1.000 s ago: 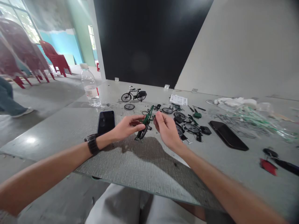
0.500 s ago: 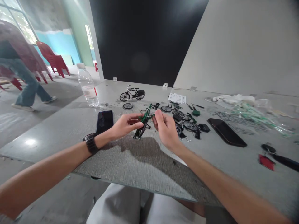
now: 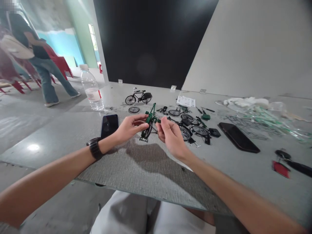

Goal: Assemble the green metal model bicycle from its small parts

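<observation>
Bright, even daylight comes in from the windows (image 3: 92,37) at the far left and leaves a white glare spot on the polished concrete floor (image 3: 32,148), while a soft, diffuse shadow of the left hand (image 3: 131,128), right hand (image 3: 172,139) and green model bicycle (image 3: 149,125) falls toward the camera across the textured grey mat (image 3: 136,172). The ultra-wide lens bows the black wall (image 3: 151,42) and stretches everything near the frame edges, and the corners darken slightly. A pixelated blur patch (image 3: 11,5) covers the top-left corner, while the centre of the frame stays fairly sharp.
</observation>
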Demonstrator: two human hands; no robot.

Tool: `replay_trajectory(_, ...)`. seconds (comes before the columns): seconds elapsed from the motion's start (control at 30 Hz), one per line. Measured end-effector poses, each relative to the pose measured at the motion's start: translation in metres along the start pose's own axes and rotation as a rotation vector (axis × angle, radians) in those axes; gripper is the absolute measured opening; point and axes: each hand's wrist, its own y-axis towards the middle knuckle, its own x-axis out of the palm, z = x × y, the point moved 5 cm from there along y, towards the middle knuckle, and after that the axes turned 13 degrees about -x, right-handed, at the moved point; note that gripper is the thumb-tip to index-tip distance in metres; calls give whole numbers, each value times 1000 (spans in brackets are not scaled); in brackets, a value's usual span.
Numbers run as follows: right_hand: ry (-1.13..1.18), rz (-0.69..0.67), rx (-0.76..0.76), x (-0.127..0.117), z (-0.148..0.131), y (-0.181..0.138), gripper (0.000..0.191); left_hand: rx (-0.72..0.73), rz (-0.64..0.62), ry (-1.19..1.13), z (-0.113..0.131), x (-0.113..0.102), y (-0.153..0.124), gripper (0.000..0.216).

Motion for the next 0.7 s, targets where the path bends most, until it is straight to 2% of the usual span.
replay_trajectory(0.1,-225,-168,-75,-3,-1,2,46,-26,-22,-121,-4,2,-1,51)
replay_trajectory(0.2,-457,-326,-97,-5,6,2,59,-57,-26,-186,-8,4,-1,52)
replay_trajectory(0.27,-549,-377,-111,-6,9,2,67,-78,-30,-205,-9,4,-1,53)
replay_trajectory(0.43,-659,-398,-157,-8,11,3,66,-92,-34,-222,-9,5,-1,52)
replay_trajectory(0.7,-658,-303,-200,-16,4,6,42,-59,39,-220,-14,-3,2,54)
